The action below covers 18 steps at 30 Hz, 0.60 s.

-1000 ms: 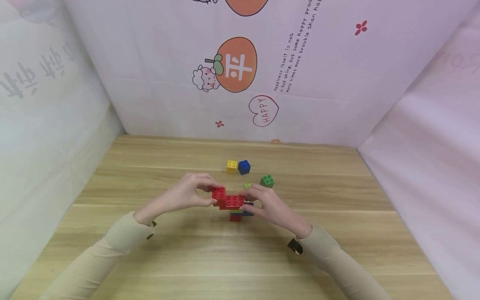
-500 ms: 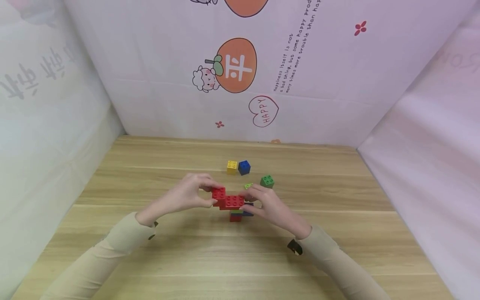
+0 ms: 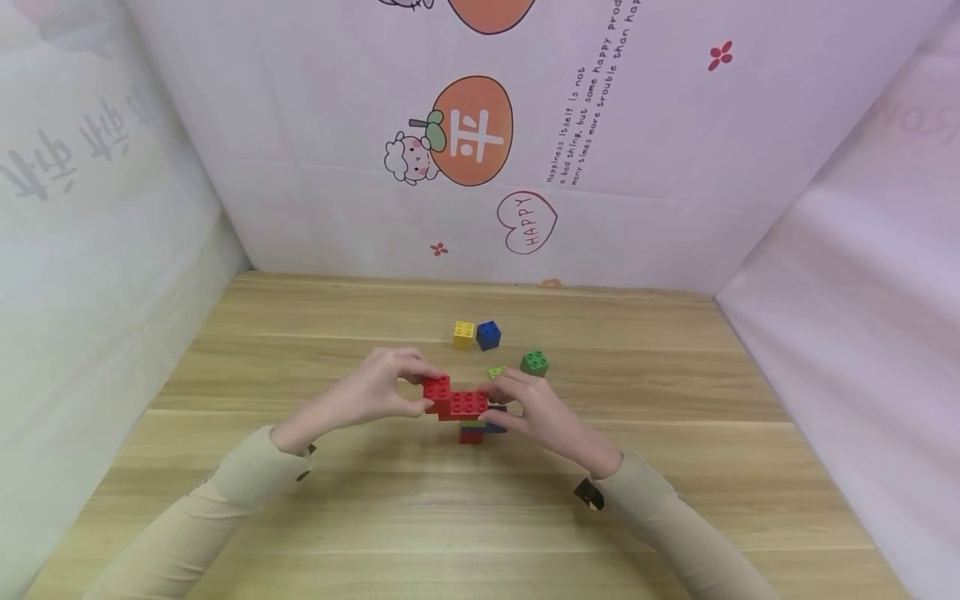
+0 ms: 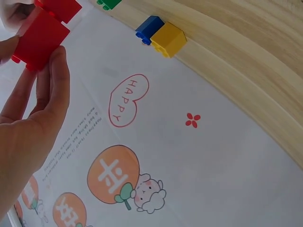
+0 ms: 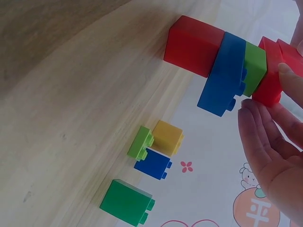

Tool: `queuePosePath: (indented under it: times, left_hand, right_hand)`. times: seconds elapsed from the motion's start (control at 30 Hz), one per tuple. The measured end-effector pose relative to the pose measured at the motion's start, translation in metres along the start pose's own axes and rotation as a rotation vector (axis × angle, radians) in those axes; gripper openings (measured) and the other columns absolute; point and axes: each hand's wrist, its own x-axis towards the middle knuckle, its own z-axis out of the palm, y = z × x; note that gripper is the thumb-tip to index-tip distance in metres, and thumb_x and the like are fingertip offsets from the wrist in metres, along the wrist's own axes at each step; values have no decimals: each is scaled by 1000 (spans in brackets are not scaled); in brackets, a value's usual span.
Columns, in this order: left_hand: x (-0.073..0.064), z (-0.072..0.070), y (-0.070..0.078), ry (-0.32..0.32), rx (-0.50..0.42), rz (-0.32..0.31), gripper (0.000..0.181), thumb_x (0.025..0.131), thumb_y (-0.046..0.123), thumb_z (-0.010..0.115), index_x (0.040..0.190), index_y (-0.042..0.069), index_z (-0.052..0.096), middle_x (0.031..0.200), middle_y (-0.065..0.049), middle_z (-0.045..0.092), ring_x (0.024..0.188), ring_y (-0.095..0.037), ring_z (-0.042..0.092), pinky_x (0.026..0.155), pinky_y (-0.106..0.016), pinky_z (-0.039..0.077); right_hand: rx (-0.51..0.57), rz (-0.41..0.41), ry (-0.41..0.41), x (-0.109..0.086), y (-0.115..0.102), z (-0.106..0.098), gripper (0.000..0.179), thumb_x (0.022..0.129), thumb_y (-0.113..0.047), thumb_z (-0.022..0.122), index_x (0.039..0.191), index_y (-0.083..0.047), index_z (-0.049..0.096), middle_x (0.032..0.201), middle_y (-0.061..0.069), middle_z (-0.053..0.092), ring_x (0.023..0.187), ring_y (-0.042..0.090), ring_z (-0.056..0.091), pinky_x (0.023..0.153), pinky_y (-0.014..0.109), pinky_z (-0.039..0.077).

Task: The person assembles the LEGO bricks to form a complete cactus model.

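A small stack of toy building bricks stands on the table in front of me. From the bottom it has a red brick (image 5: pixel 194 45), a blue brick (image 5: pixel 220 73), a light green brick (image 5: pixel 255 66) and a long red brick (image 3: pixel 468 403). At the left end, the square red brick (image 3: pixel 437 392) sits on the long one. Thumb and fingers of my left hand (image 3: pixel 384 385) pinch the square red brick from front and back. My right hand (image 3: pixel 534 406) holds the right end of the long red brick, its thumb in front and its fingers behind.
Behind the stack lie a yellow brick (image 3: pixel 463 334), a blue cube brick (image 3: pixel 489 335) and a green brick (image 3: pixel 535 362). A small light green brick (image 5: pixel 140 143) is partly hidden by my right hand in the head view. White printed cloth (image 3: pixel 315 192) walls the table's back and sides.
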Motion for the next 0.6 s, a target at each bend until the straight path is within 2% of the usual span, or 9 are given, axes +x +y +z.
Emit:
queuePosePath:
  times: [0.27, 0.6]
  left_hand:
    - [1, 3, 4, 24, 22, 3, 35, 81, 12, 78, 114, 4, 73, 95, -2, 70, 88, -14, 68, 78, -24, 60]
    - [-1, 5, -2, 30, 3, 24, 38, 81, 10, 78, 118, 6, 72, 94, 1, 68, 90, -14, 67, 80, -22, 56]
  right_hand:
    - [-10, 15, -9, 2, 0, -1, 31, 87, -20, 76, 113, -6, 69, 101, 5, 70, 93, 16, 73, 81, 27, 62]
    - [-15, -8, 8, 1, 0, -1, 30, 86, -19, 77, 112, -6, 69, 100, 5, 71, 92, 17, 73, 80, 27, 62]
